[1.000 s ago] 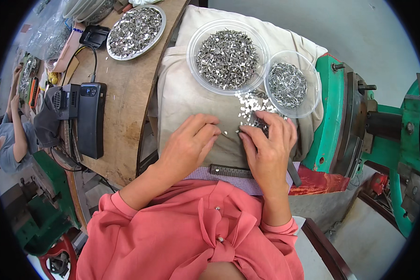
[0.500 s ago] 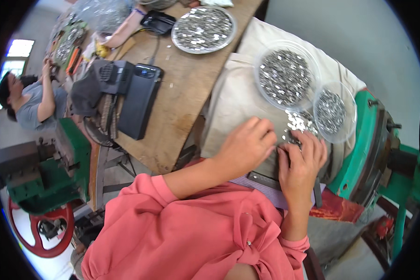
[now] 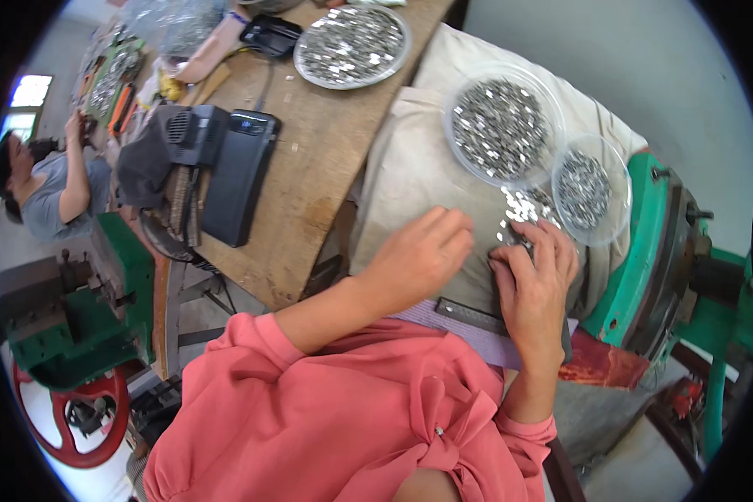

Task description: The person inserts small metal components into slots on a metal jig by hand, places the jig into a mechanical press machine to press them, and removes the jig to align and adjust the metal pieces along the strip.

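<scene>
My left hand (image 3: 424, 253) is held over the beige cloth, its fingers curled together in a pinch. Whatever lies between its fingertips is too small to make out. My right hand (image 3: 537, 280) rests at the near side of a loose heap of small shiny metal pieces (image 3: 523, 205). Its fingers bend down by the heap, thumb and index close together; what they pinch is hidden. Behind the heap stands a round clear tub (image 3: 558, 144) of similar pieces. A smaller clear tub (image 3: 621, 201), also holding metal pieces, is to its right. A dark flat bar (image 3: 468, 316) lies nearer me, partly under my right wrist.
A wooden table (image 3: 309, 167) at left bears a white bowl (image 3: 305, 71) of metal pieces, a black power bank (image 3: 238, 188) and a cable. Green machine parts (image 3: 636, 251) stand at right, and a green machine with a red handwheel (image 3: 67, 452) at left. Another person (image 3: 54, 188) works far left.
The whole view has shifted slightly. My left hand has drawn a little away from my right hand, to the left. My right hand stays by the heap.
</scene>
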`<state>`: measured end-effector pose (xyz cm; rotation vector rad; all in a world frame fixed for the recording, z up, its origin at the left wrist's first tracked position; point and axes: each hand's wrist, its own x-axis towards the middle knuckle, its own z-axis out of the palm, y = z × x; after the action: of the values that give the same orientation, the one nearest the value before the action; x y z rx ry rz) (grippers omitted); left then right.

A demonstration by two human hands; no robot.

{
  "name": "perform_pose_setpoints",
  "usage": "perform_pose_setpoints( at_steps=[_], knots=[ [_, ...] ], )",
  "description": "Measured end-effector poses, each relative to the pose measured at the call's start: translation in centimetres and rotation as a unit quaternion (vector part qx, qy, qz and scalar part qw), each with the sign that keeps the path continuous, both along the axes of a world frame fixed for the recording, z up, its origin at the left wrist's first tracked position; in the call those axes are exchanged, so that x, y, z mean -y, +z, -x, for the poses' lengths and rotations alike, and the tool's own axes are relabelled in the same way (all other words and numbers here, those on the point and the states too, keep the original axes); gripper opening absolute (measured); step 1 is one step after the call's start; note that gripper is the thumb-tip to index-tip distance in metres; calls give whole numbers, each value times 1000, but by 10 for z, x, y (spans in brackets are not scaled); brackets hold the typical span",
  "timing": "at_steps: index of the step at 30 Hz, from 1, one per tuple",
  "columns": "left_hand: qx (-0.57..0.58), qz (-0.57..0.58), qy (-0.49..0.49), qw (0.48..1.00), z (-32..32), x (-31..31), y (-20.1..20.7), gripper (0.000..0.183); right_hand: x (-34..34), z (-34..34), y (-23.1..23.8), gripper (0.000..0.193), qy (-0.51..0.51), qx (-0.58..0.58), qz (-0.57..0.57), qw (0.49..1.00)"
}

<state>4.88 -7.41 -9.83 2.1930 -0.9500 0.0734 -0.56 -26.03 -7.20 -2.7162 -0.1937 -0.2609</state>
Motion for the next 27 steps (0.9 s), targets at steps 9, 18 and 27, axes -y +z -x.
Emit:
perform_pose_setpoints(
  at_steps=[9, 18, 27],
  knots=[
    [-53, 31, -45, 997, 37, -36, 15, 20, 0, 38, 5, 18, -33, 77, -104, 991],
    [-50, 7, -62, 997, 47, -35, 3, 19, -18, 67, -16, 17, -15, 39, -126, 991],
    [-41, 23, -53, 997, 48, -33, 0, 21, 4, 35, -10, 19, -67, 102, -105, 987]
  ],
)
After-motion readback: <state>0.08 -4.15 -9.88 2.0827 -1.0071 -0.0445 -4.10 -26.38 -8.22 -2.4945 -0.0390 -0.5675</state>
